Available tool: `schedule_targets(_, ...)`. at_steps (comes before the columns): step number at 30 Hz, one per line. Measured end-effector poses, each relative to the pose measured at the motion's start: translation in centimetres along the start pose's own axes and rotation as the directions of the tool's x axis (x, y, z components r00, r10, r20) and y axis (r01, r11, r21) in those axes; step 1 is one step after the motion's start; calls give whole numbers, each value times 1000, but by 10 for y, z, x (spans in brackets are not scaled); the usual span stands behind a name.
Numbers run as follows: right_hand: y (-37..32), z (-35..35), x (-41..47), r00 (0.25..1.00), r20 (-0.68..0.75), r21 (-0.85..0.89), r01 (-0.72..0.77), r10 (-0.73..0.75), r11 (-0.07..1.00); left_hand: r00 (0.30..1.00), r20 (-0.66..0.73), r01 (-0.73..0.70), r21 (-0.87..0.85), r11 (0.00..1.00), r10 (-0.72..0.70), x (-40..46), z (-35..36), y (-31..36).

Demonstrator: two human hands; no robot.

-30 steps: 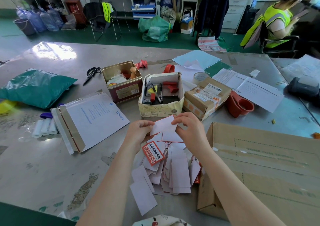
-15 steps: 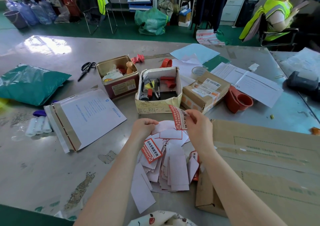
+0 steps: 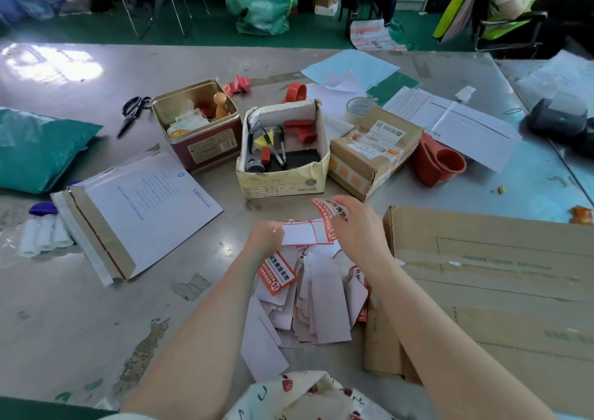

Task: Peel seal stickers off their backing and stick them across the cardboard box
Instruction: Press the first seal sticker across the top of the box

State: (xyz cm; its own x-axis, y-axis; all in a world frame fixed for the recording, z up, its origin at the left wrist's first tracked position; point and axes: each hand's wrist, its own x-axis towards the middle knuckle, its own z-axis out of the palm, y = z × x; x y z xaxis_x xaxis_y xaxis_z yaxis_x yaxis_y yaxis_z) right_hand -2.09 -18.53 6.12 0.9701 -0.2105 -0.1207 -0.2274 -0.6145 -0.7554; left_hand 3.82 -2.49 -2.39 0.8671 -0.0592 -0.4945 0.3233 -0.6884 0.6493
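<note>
A head camera looks down at a grey desk (image 3: 80,307) with two bare forearms reaching in from six o'clock. The left hand (image 3: 265,236) pinches the near-left end of a white backing sheet (image 3: 299,233) with red outlines, its fingers curled on the paper. The right hand (image 3: 356,223) holds a red and white seal sticker (image 3: 328,215), fingers curled round its far end; the sticker curves up from the backing sheet, its lower end touching or just over the sheet's right edge. Both hands hang just above a loose pile of spent backings (image 3: 318,300), among which lies another printed red sticker (image 3: 276,273).

At three o'clock from the hands, just beside the pile, lies a large flat cardboard box (image 3: 498,291), running off the right edge of the view.

At twelve o'clock stands an open white box (image 3: 283,175) of pens and stamps. At eleven o'clock is an open metal tin (image 3: 199,130), with scissors (image 3: 130,114) further left. At one o'clock sits a small taped parcel (image 3: 373,153), with red cups (image 3: 440,162) lying on their sides to its right. At nine o'clock lies a white mailer (image 3: 138,210) with a brown flap, and beyond it at ten o'clock a green bag (image 3: 35,149). Papers (image 3: 459,124) spread at two o'clock.
</note>
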Motion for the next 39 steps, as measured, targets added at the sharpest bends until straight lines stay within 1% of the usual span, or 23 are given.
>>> schedule_targets(2, -1, 0, 0, 1000, 11, 6, -3, 3, 1000, 1000, 23, 10, 105, 994, -13, 4, 3, -3)
schedule_targets(5, -1, -1, -2, 1000, -12, 12, 7, -7, 1000, 999, 45, -1, 255, 967, -10, 7, 3, -6)
schedule_targets(7, -1, -2, -2, 1000, -24, 10, 6, -6, 1000, 999, 11, -50, 334, 941, 49, 13, 1, -7)
schedule_targets(8, -1, -2, -3, 1000, -24, 11, 1, 0, 1000, 996, -21, -72, 338, 939, 84, 14, -2, -4)
schedule_targets(10, -2, -4, -4, 1000, -18, 25, -12, 13, 1000, 980, -114, -127, 286, 950, 165, 7, -9, 12)
schedule_targets(12, -5, -4, -3, 1000, -10, 54, -19, 19, 998, 952, -179, -231, 110, 967, 248, -11, -15, 35)
schedule_targets(13, -7, -5, -4, 1000, -8, 76, -18, 19, 997, 937, -207, -288, 6, 958, 283, -21, -20, 45)
schedule_targets(15, -10, -9, -6, 1000, -19, 119, 8, -5, 993, 898, -239, -402, -98, 910, 370, -40, -28, 61)
schedule_targets(16, -13, -12, -9, 999, -33, 132, 31, -26, 991, 872, -240, -460, -102, 882, 427, -49, -32, 68)
schedule_targets(19, -20, -21, -18, 991, -87, 140, 111, -99, 984, 791, -244, -577, 8, 817, 561, -67, -37, 83)
schedule_targets(21, -23, -30, -25, 984, -132, 165, 144, -123, 976, 741, -286, -623, 46, 781, 608, -75, -39, 91)
schedule_targets(24, -24, -47, -31, 971, -193, 195, 179, -141, 964, 688, -363, -649, 80, 757, 628, -83, -37, 102)
schedule_targets(26, -21, -62, -34, 972, -212, 245, 158, -106, 957, 662, -402, -664, 76, 744, 632, -95, -34, 111)
schedule_targets(27, -18, -70, -35, 974, -214, 283, 130, -70, 950, 660, -418, -664, 62, 745, 624, -100, -31, 115)
schedule_targets(28, -14, -77, -36, 977, -212, 325, 92, -22, 941, 673, -432, -654, 33, 756, 601, -105, -28, 118)
schedule_targets(30, -4, -90, -39, 975, -213, 401, 32, 60, 916, 714, -448, -622, -53, 781, 538, -118, -21, 126)
schedule_targets(32, 4, -98, -44, 969, -230, 436, 21, 89, 900, 755, -457, -588, -154, 794, 471, -129, -12, 132)
schedule_targets(35, 14, -108, -56, 956, -282, 425, 50, 80, 904, 818, -429, -522, -273, 808, 383, -143, 3, 139)
schedule_targets(39, 26, -116, -71, 929, -368, 301, 86, 32, 950, 834, -411, -504, -298, 811, 368, -152, 25, 137)
